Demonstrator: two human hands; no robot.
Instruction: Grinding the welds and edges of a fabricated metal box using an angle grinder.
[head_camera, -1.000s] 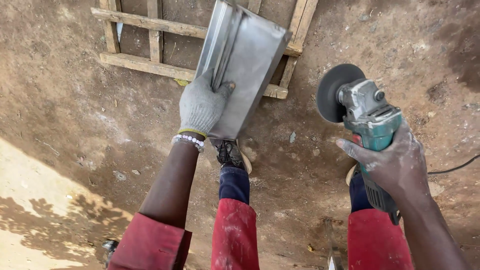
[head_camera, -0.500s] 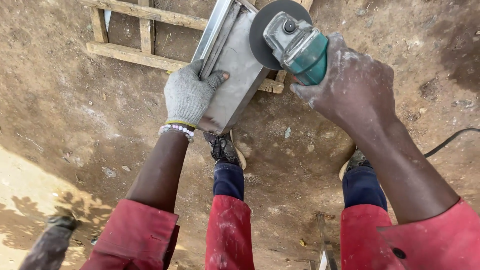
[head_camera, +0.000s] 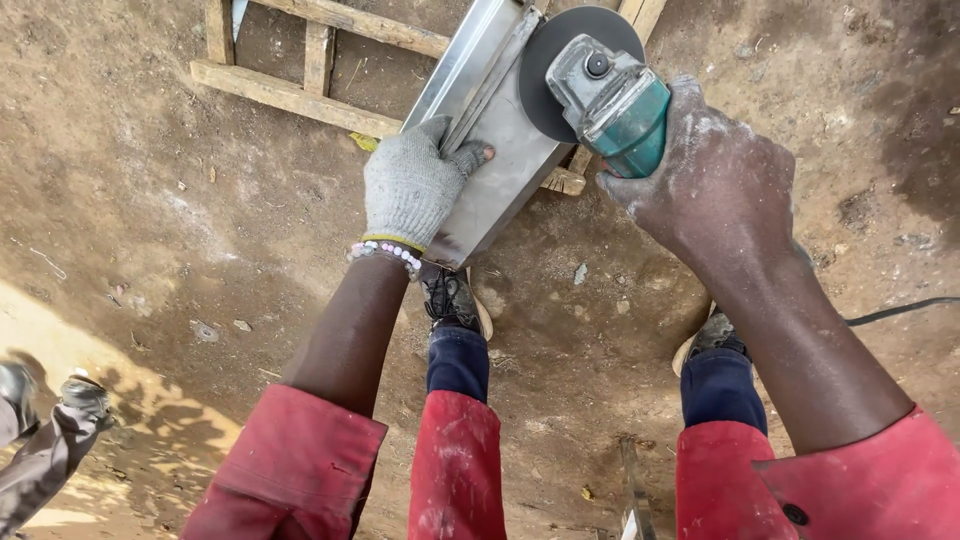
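Against the near end of the metal box, the left hand in a grey knitted glove is pressed, its fingers curled over a raised ridge on the box's upper face so that the piece is gripped and steadied. To the right of the box, the bare, dust-whitened right hand is wrapped tightly around the teal body of an angle grinder; the dark disc is held over the upper right part of the box, at or just above its surface, though contact cannot be told. No sparks, no cut line and no ground mark can be made out on the metal, so the work on the box is judged to be at its start, with the piece held ready and the grinding or cutting not yet seen. Beneath the box, a rough wooden frame is laid on the bare earth, and the box is propped aslant across it. Nearer than the box, a dark shoe is planted just at its lower corner, and a black cord is trailed off to the right.
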